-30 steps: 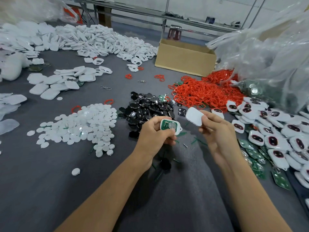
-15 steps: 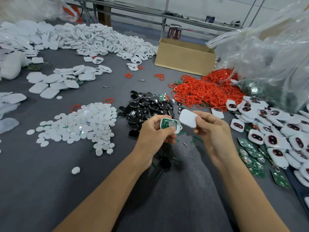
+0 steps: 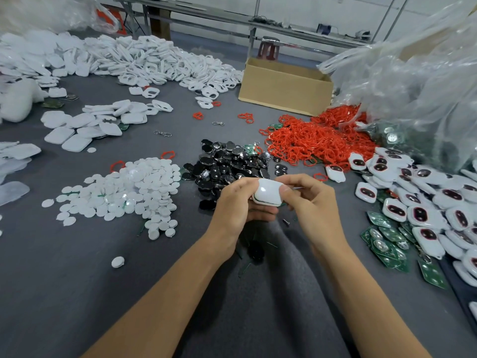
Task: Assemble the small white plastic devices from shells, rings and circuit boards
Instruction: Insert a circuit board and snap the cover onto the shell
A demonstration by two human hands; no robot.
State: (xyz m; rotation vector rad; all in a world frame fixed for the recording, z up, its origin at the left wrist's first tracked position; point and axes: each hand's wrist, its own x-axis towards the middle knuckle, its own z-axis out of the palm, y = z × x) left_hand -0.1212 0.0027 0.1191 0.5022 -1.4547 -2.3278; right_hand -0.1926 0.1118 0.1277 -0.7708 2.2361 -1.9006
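We hold the white shell (image 3: 268, 193) over the table (image 3: 64, 293) centre: left hand (image 3: 236, 205) cups it from below, fingers (image 3: 260, 216) curled under; right hand (image 3: 311, 202) pinches its right edge (prob. to press halves shut). Red rings (image 3: 317, 143) far right, circuit boards (image 3: 380, 222) near right, w/in reach.

- White shell (image 3: 268, 193): underside covered by the fingers of left hand (image 3: 236, 204) and right hand (image 3: 311, 202). Cannot tell what sits beneath.
- Black part (image 3: 256, 253) on table (image 3: 77, 280): partly behind the left wrist.
- Clear bag (image 3: 418, 81): cut off top and right, contents blurred.
- Cardboard box (image 3: 284, 94): inside unseen.
- Finished devices (image 3: 423, 210): the pile runs off the right edge.
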